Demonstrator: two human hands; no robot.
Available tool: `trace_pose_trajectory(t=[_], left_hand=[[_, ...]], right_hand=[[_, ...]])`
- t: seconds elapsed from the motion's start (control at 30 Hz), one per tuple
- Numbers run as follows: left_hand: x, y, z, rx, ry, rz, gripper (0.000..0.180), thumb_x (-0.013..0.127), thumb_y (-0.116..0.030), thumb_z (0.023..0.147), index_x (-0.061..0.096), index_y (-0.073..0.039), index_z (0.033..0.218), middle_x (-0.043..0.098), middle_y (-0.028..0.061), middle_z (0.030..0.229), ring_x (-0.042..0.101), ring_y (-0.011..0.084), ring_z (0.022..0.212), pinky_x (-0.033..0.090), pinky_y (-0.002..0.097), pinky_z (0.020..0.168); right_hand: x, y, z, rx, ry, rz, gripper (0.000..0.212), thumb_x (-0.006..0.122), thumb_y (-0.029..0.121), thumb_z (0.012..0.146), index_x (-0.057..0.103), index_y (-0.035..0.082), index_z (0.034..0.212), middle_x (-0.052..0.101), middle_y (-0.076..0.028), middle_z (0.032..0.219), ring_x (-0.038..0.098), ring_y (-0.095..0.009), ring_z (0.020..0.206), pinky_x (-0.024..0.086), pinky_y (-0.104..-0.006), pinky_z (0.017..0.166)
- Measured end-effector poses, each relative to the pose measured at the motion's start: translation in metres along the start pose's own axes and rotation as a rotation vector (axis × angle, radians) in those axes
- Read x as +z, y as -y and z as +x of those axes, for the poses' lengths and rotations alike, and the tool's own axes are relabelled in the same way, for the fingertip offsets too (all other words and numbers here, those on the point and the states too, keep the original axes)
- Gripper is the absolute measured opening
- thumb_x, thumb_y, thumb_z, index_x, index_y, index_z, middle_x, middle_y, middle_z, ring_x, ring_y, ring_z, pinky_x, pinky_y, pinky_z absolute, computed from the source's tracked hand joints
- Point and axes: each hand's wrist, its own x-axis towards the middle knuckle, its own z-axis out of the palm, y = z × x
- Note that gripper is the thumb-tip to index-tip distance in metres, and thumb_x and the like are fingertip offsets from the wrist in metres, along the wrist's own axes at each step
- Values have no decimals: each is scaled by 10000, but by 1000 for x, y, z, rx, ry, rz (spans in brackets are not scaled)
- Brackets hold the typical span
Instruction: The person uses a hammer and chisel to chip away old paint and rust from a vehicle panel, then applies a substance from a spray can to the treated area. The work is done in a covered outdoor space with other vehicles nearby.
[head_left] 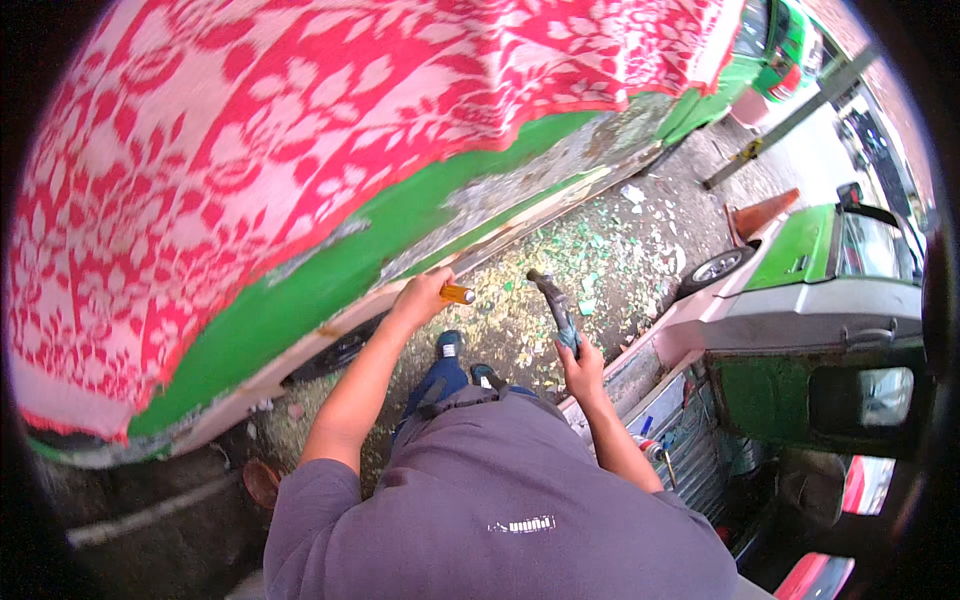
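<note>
— From the head view, what's each hand got?

— The left hand [420, 297] is closed around a tool with an orange handle [458, 294], most likely a chisel or screwdriver, its working end set against the lower edge of the green vehicle panel [330, 280], right where the paint gives way to bare, scraped metal [540, 165]. The right hand [580, 365] is wrapped tight on the shaft of a hammer [555, 305], whose head is raised and sits apart from the orange handle, off to its right.

— So how would you do it well from there?

— I'd say keep the tool's tip seated in the seam and its handle lined up with the hammer's path, so a blow lands square on the butt and not on the knuckles. Short, controlled taps would suit better than big swings; the panel looks thin and already flaking.

— Anything to mind underfoot?

— Green paint chips [590, 250] litter the ground by the shoes [450, 345], so footing may be loose. The red-and-white patterned cloth [250, 130] draped above hangs just over the work area, and another green vehicle [810, 330] stands near on the right, limiting elbow room.
</note>
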Motion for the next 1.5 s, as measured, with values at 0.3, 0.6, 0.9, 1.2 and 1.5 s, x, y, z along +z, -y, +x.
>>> trace_pose_trajectory(t=[0.3,0.6,0.9,1.2,1.5], left_hand=[[41,-28,121,268,72,160,463,712,-543,803,666,-112,964,657,167,731,650,351,700,481,455,626],[90,-76,225,315,275,-68,368,706,-434,833,662,-109,1000,674,152,802,657,349,776,492,448,683],[157,-109,272,241,420,-110,348,697,-343,838,661,-59,1035,690,174,860,679,322,819,509,408,713],[223,-174,340,429,408,-56,257,649,-236,814,621,-23,956,645,189,815,643,337,770,487,428,686],[244,-184,372,650,254,-211,200,556,9,769,612,-23,957,611,136,934,599,331,920,480,387,833]], right_hand=[[-31,-27,1,259,-387,66,191,663,210,890,652,26,942,605,-78,649,544,-158,574,433,-339,562],[-43,-64,4,417,-791,221,196,651,229,917,644,33,902,584,-12,656,508,-91,581,406,-286,542],[-75,-102,13,640,-866,343,211,672,230,909,664,20,928,595,6,671,530,-85,618,441,-285,572],[-159,-185,56,519,-781,306,215,651,218,912,679,7,947,663,-51,752,581,-117,693,476,-320,646],[-218,-226,119,523,-616,202,254,685,268,894,684,20,947,649,-56,705,588,-131,658,482,-330,650]])
